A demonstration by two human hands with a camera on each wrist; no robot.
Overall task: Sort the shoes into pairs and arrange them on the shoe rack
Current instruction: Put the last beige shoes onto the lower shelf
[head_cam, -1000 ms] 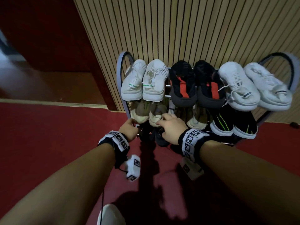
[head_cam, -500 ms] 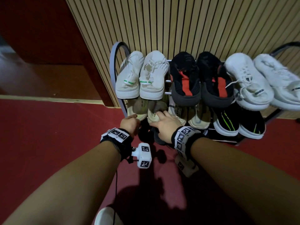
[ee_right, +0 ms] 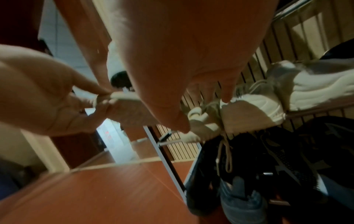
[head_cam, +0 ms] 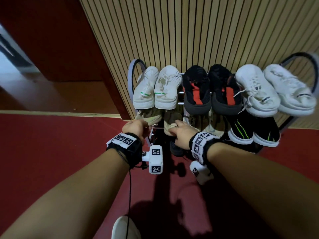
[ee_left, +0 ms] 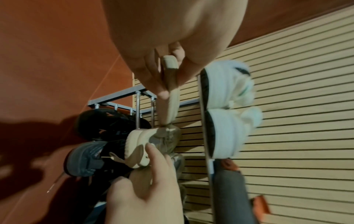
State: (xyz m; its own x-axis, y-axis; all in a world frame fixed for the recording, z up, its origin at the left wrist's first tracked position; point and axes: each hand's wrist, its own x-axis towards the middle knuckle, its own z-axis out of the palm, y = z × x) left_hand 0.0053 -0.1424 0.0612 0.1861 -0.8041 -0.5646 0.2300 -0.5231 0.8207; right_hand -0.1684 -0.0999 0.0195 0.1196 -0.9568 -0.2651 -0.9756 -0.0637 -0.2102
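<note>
A metal shoe rack point(head_cam: 131, 73) stands against a slatted wall. Its top tier holds a cream pair point(head_cam: 157, 90), a black-and-red pair point(head_cam: 210, 90) and a white pair point(head_cam: 274, 92). On the middle tier my left hand point(head_cam: 145, 125) pinches the heel of the left beige shoe point(head_cam: 150, 118); the left wrist view shows that pinch point(ee_left: 168, 84). My right hand point(head_cam: 174, 128) holds the heel of the second beige shoe point(head_cam: 172, 123), thumb and fingers either side of it point(ee_right: 205, 112). Another pale pair point(head_cam: 203, 121) and a black-and-green pair point(head_cam: 252, 131) sit to the right.
Dark shoes point(head_cam: 176, 150) lie on the bottom tier under my hands. The floor point(head_cam: 51, 152) is red. A dark red door panel point(head_cam: 51, 40) stands left of the rack. A white shoe toe point(head_cam: 124, 228) shows at the lower edge.
Both hands have stayed at the beige pair on the middle tier, the right hand reaching a little further onto its shoe. The head view has shifted.
</note>
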